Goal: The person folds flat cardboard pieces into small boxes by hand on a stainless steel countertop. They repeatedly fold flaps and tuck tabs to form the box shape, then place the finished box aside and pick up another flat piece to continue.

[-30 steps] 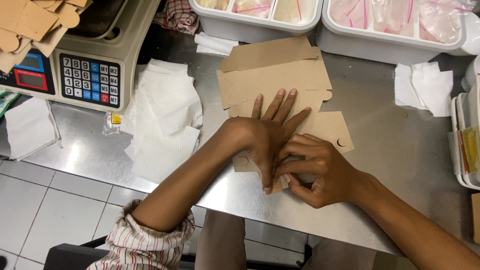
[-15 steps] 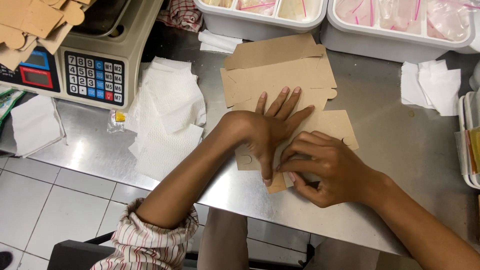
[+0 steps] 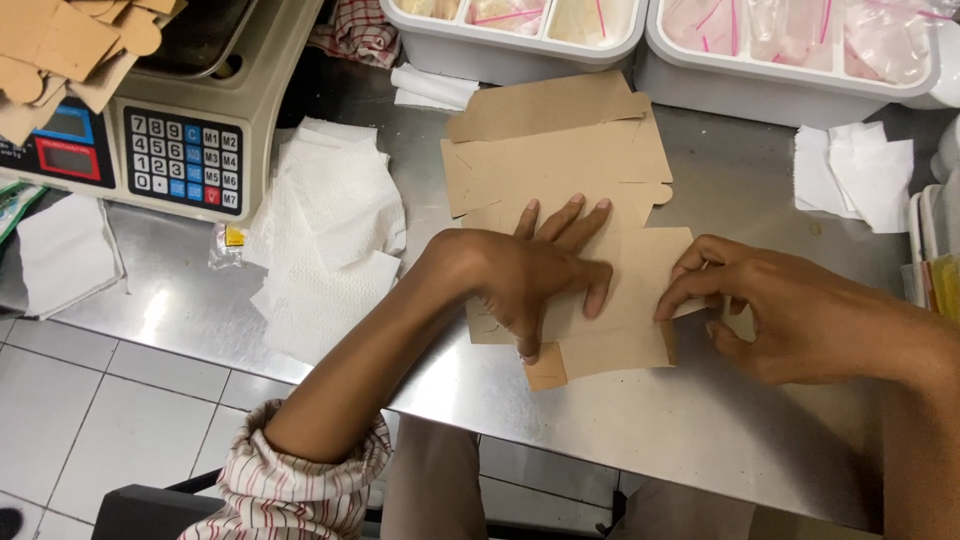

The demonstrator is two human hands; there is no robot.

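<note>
A flat brown cardboard box blank [image 3: 640,300] lies on the steel counter [image 3: 760,430], near its front edge. My left hand [image 3: 530,275] lies flat on the blank, fingers spread, pressing it down. My right hand [image 3: 770,305] pinches the blank's right edge between thumb and fingertips. More flat brown blanks [image 3: 550,150] are stacked just behind it.
A weighing scale with a keypad [image 3: 180,150] stands at the left, with brown cardboard pieces [image 3: 60,50] on top. White paper sheets [image 3: 330,240] lie beside it, more white paper [image 3: 850,175] at the right. Two white tubs of bagged items [image 3: 790,50] line the back.
My right hand has slid from beside the left hand out to the blank's right edge. The left hand stays pressed on the blank.
</note>
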